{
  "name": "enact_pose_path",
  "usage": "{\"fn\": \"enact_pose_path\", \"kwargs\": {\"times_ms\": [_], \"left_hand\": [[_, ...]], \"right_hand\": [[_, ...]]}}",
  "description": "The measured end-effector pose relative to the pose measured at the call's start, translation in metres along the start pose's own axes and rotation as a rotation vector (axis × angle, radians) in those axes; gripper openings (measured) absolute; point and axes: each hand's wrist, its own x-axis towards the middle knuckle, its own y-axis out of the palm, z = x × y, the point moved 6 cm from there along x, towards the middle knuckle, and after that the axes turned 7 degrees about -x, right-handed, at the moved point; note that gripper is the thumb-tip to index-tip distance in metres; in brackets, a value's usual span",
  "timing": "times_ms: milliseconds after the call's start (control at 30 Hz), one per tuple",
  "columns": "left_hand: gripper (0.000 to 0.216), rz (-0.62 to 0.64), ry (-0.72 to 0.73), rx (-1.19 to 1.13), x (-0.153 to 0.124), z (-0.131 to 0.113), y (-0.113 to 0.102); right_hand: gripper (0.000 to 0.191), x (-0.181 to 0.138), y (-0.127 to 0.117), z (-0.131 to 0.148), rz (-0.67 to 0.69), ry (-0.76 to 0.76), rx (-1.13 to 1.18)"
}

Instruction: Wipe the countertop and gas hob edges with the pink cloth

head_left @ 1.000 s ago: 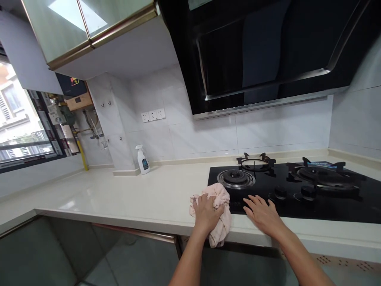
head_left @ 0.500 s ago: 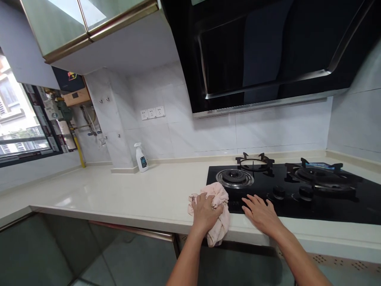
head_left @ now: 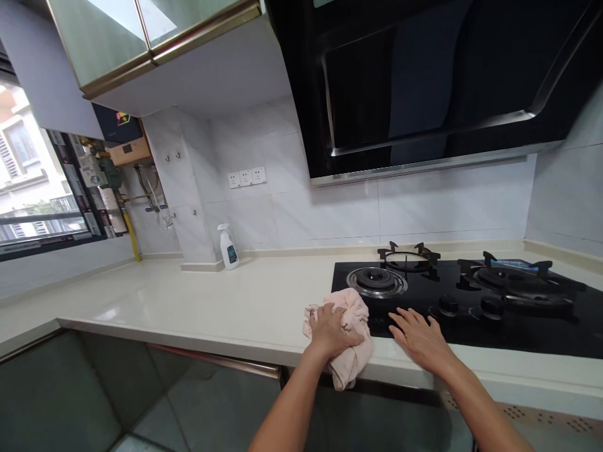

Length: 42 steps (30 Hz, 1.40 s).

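Observation:
A crumpled pale pink cloth [head_left: 354, 314] lies on the counter at the left front corner of the black gas stove [head_left: 414, 326], and part of it hangs over the counter's front edge. My left hand [head_left: 330, 331] presses on the cloth, fingers curved over it. To its right, my right hand [head_left: 418, 338] rests with fingers stretched out on the stove's front edge, holding nothing. The burner [head_left: 377, 281] at the stove's left has its pan support off. That ring-shaped pan support [head_left: 409, 258] sits behind it on the stove.
A white spray bottle [head_left: 228, 248] stands by the wall pillar. Two stove knobs [head_left: 448, 305] are just right of my right hand. The black range hood [head_left: 424, 94] slants overhead, and a cabinet [head_left: 155, 37] hangs at upper left. The pale counter [head_left: 188, 301] runs left toward the window.
The view has shifted slightly, so the scene sits a little further right. My left hand has turned a little on the cloth, its thumb lower; my right hand stays at the stove's edge.

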Motion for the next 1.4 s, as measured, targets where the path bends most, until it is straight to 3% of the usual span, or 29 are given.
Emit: {"fn": "enact_pose_path", "kwargs": {"times_ms": [100, 333, 467, 767, 900, 1067, 1167, 1267, 1400], "left_hand": [[0.068, -0.043, 0.011, 0.041, 0.006, 0.002, -0.003], [0.053, 0.002, 0.138, 0.032, 0.012, 0.015, -0.013], [0.056, 0.029, 0.176, 0.008, 0.010, 0.030, -0.022], [0.053, -0.079, 0.116, 0.030, -0.005, 0.072, -0.039], [0.043, -0.123, 0.247, -0.030, -0.012, 0.048, -0.023], [0.052, -0.069, 0.430, 0.022, -0.009, -0.025, 0.014], [0.060, -0.006, 0.418, 0.061, 0.001, -0.060, 0.033], [0.064, 0.024, 0.355, 0.074, 0.007, -0.071, 0.038], [0.055, -0.019, 0.347, 0.082, 0.006, -0.054, 0.025]], "right_hand": [[0.053, 0.000, -0.001, 0.000, -0.002, 0.001, -0.011], [0.052, 0.001, -0.001, 0.000, -0.011, 0.007, -0.019], [0.051, 0.000, 0.000, -0.001, -0.010, 0.012, -0.008], [0.052, 0.000, -0.001, 0.003, -0.010, -0.006, 0.002], [0.052, 0.001, 0.000, 0.005, -0.018, -0.003, 0.018], [0.052, 0.001, 0.000, 0.004, -0.009, -0.016, 0.015], [0.056, -0.002, -0.001, 0.001, -0.001, -0.041, -0.008], [0.055, -0.004, -0.002, 0.000, -0.004, -0.054, -0.025], [0.052, -0.003, -0.002, 0.000, -0.016, -0.030, -0.042]]}}
